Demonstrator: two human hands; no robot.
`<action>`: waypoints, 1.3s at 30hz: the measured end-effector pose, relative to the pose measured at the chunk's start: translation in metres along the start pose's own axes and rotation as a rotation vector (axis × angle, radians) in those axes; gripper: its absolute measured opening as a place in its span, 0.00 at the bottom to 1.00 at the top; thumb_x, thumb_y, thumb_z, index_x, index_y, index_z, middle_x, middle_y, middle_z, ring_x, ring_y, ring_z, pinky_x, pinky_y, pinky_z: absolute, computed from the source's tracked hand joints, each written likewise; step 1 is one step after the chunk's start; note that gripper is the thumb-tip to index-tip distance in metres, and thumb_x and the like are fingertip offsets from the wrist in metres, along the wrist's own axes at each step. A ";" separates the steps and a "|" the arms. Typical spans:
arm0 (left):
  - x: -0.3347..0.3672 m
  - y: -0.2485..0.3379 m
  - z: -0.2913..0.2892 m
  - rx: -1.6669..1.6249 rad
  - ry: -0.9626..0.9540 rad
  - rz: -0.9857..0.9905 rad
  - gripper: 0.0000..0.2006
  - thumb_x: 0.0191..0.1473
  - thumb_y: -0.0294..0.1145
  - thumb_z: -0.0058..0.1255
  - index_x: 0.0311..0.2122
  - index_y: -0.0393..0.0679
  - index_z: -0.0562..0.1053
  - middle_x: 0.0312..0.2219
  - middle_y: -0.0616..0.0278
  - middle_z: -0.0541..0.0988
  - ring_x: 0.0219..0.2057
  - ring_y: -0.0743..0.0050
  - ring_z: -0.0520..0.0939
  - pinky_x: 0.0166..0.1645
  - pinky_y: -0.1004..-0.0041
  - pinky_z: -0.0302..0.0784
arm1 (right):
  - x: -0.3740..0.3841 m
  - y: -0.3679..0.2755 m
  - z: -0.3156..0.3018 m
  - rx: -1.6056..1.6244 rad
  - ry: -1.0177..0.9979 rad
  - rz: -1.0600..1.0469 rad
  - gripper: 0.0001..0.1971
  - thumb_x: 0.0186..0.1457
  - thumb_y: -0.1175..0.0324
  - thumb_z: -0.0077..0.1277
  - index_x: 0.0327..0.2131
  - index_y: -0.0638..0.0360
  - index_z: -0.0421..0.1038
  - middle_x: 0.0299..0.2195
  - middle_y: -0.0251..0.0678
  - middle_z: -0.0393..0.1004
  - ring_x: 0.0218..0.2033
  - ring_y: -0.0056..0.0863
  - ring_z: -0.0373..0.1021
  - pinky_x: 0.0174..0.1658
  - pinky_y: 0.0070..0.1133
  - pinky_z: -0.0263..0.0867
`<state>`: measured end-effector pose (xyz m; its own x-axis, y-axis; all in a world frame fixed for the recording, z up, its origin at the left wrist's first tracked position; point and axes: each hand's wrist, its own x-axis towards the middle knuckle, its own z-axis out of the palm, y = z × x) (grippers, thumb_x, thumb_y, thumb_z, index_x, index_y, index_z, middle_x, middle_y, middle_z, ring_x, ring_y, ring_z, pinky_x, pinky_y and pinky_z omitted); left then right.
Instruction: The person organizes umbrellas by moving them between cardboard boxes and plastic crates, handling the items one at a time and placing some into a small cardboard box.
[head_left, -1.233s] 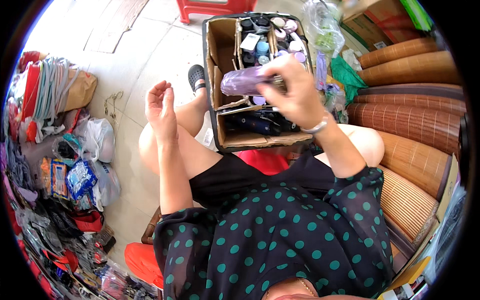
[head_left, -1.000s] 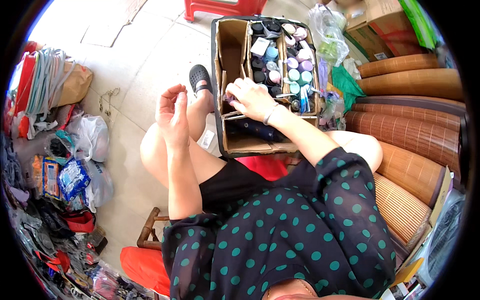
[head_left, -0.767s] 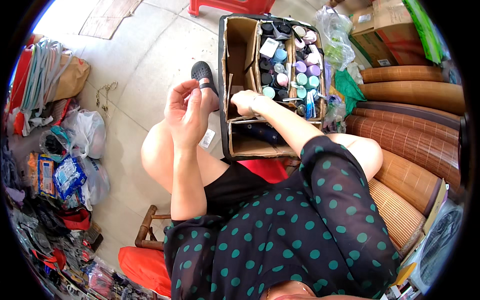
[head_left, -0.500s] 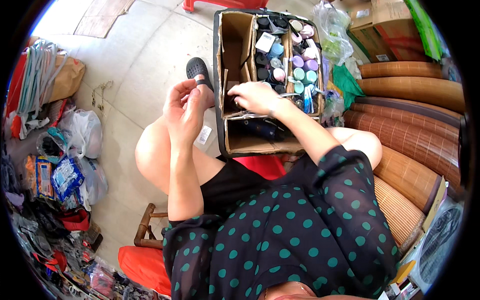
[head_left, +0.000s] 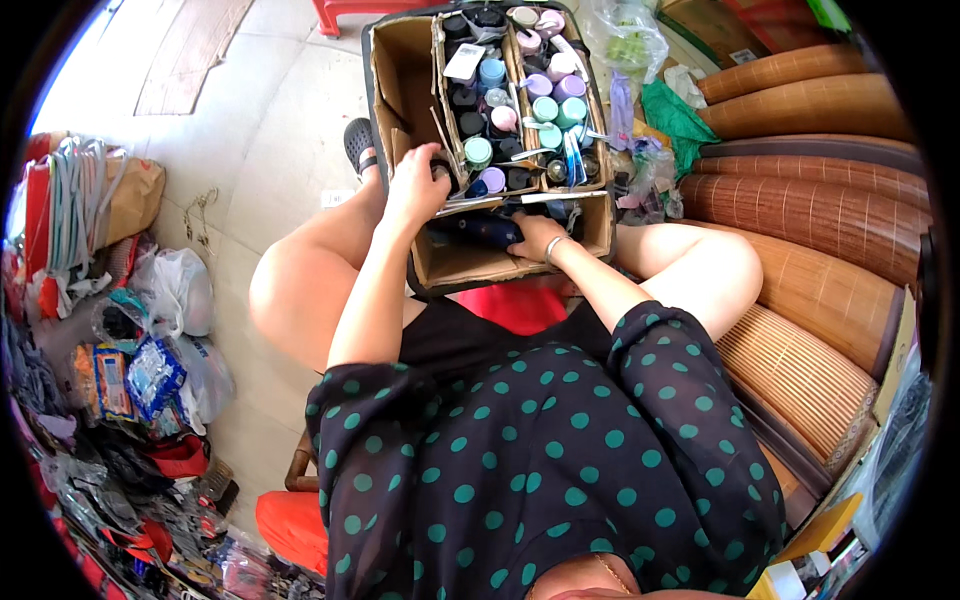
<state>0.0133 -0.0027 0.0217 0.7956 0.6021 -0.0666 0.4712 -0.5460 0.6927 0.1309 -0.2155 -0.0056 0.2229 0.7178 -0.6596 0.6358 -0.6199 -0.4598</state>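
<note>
Upper centre of frame: right hand (head_left: 536, 238), fingers bent, at dark blue bundle (head_left: 488, 231) in the lower compartment of the case (head_left: 440, 268), pinch unclear; left hand (head_left: 417, 188) curled beside cardboard divider (head_left: 465, 206), hold hidden; slanted pull could snag bundle, bending divider.

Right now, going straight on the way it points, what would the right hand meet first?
Likely the dark blue bundle, just left of the right hand, which appears to touch it; exact depth is unclear.
</note>
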 end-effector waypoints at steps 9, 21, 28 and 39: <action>0.022 0.011 0.012 0.540 -0.305 -0.043 0.17 0.41 0.26 0.56 0.41 0.43 0.70 0.38 0.50 0.71 0.43 0.49 0.74 0.43 0.62 0.77 | -0.113 -0.030 -0.113 0.066 0.232 -0.194 0.16 0.43 0.60 0.52 0.35 0.57 0.73 0.29 0.47 0.75 0.32 0.43 0.73 0.38 0.33 0.68; -0.007 -0.014 -0.037 0.558 -0.260 0.245 0.15 0.38 0.33 0.60 0.36 0.47 0.77 0.42 0.55 0.72 0.45 0.53 0.74 0.51 0.59 0.69 | -0.151 -0.113 -0.216 0.434 0.559 -0.484 0.11 0.48 0.72 0.53 0.38 0.61 0.73 0.31 0.33 0.74 0.30 0.18 0.70 0.35 0.18 0.67; -0.019 0.026 -0.037 0.515 -0.320 -0.041 0.17 0.36 0.32 0.63 0.36 0.43 0.76 0.38 0.48 0.71 0.39 0.50 0.77 0.43 0.62 0.75 | -0.042 -0.144 -0.160 -0.452 0.370 -0.542 0.09 0.45 0.63 0.54 0.31 0.54 0.72 0.26 0.36 0.74 0.30 0.36 0.73 0.32 0.30 0.67; -0.024 -0.009 -0.034 0.378 -0.131 0.059 0.17 0.40 0.30 0.57 0.39 0.41 0.72 0.34 0.52 0.75 0.37 0.52 0.75 0.44 0.62 0.71 | 0.082 -0.141 -0.097 -0.534 -0.024 -0.423 0.13 0.41 0.62 0.54 0.33 0.52 0.77 0.32 0.41 0.77 0.36 0.38 0.74 0.40 0.32 0.70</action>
<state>-0.0229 0.0078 0.0416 0.8556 0.4975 -0.1431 0.5110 -0.7676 0.3869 0.1308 -0.0388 0.0628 -0.1378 0.8529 -0.5035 0.9434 -0.0417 -0.3290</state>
